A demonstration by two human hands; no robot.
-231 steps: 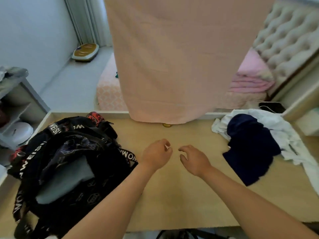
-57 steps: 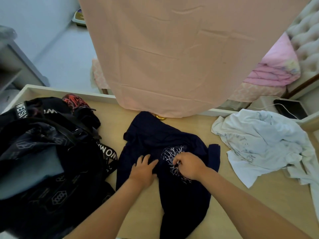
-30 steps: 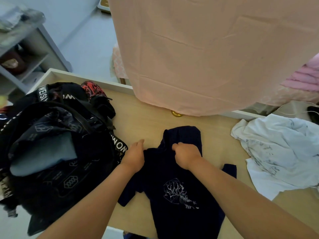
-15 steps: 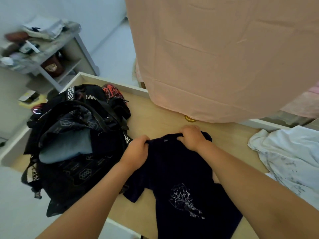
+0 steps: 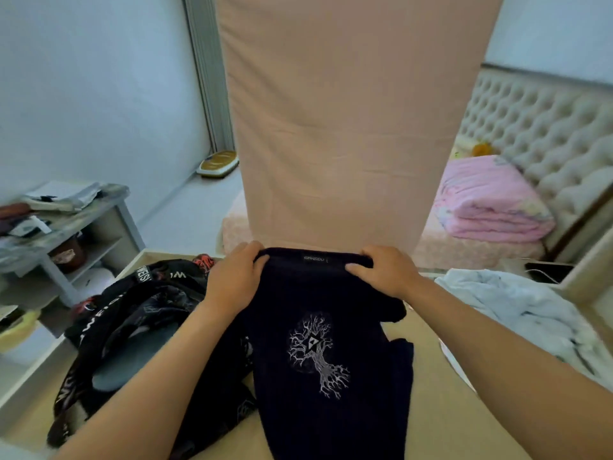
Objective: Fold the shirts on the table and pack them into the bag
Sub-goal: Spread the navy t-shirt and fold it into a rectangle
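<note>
Home bedroom: tufted headboard (image 5: 544,134), pink quilt (image 5: 491,204).

Head camera looks down, close over table (image 5: 441,423).

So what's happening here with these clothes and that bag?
A person is holding up a dark navy shirt with a tree print, gripping its collar edge with the left hand and the right hand, the rest hanging down over the table. A black bag sits open on the left. A crumpled white shirt lies on the right, not yet folded.
</note>
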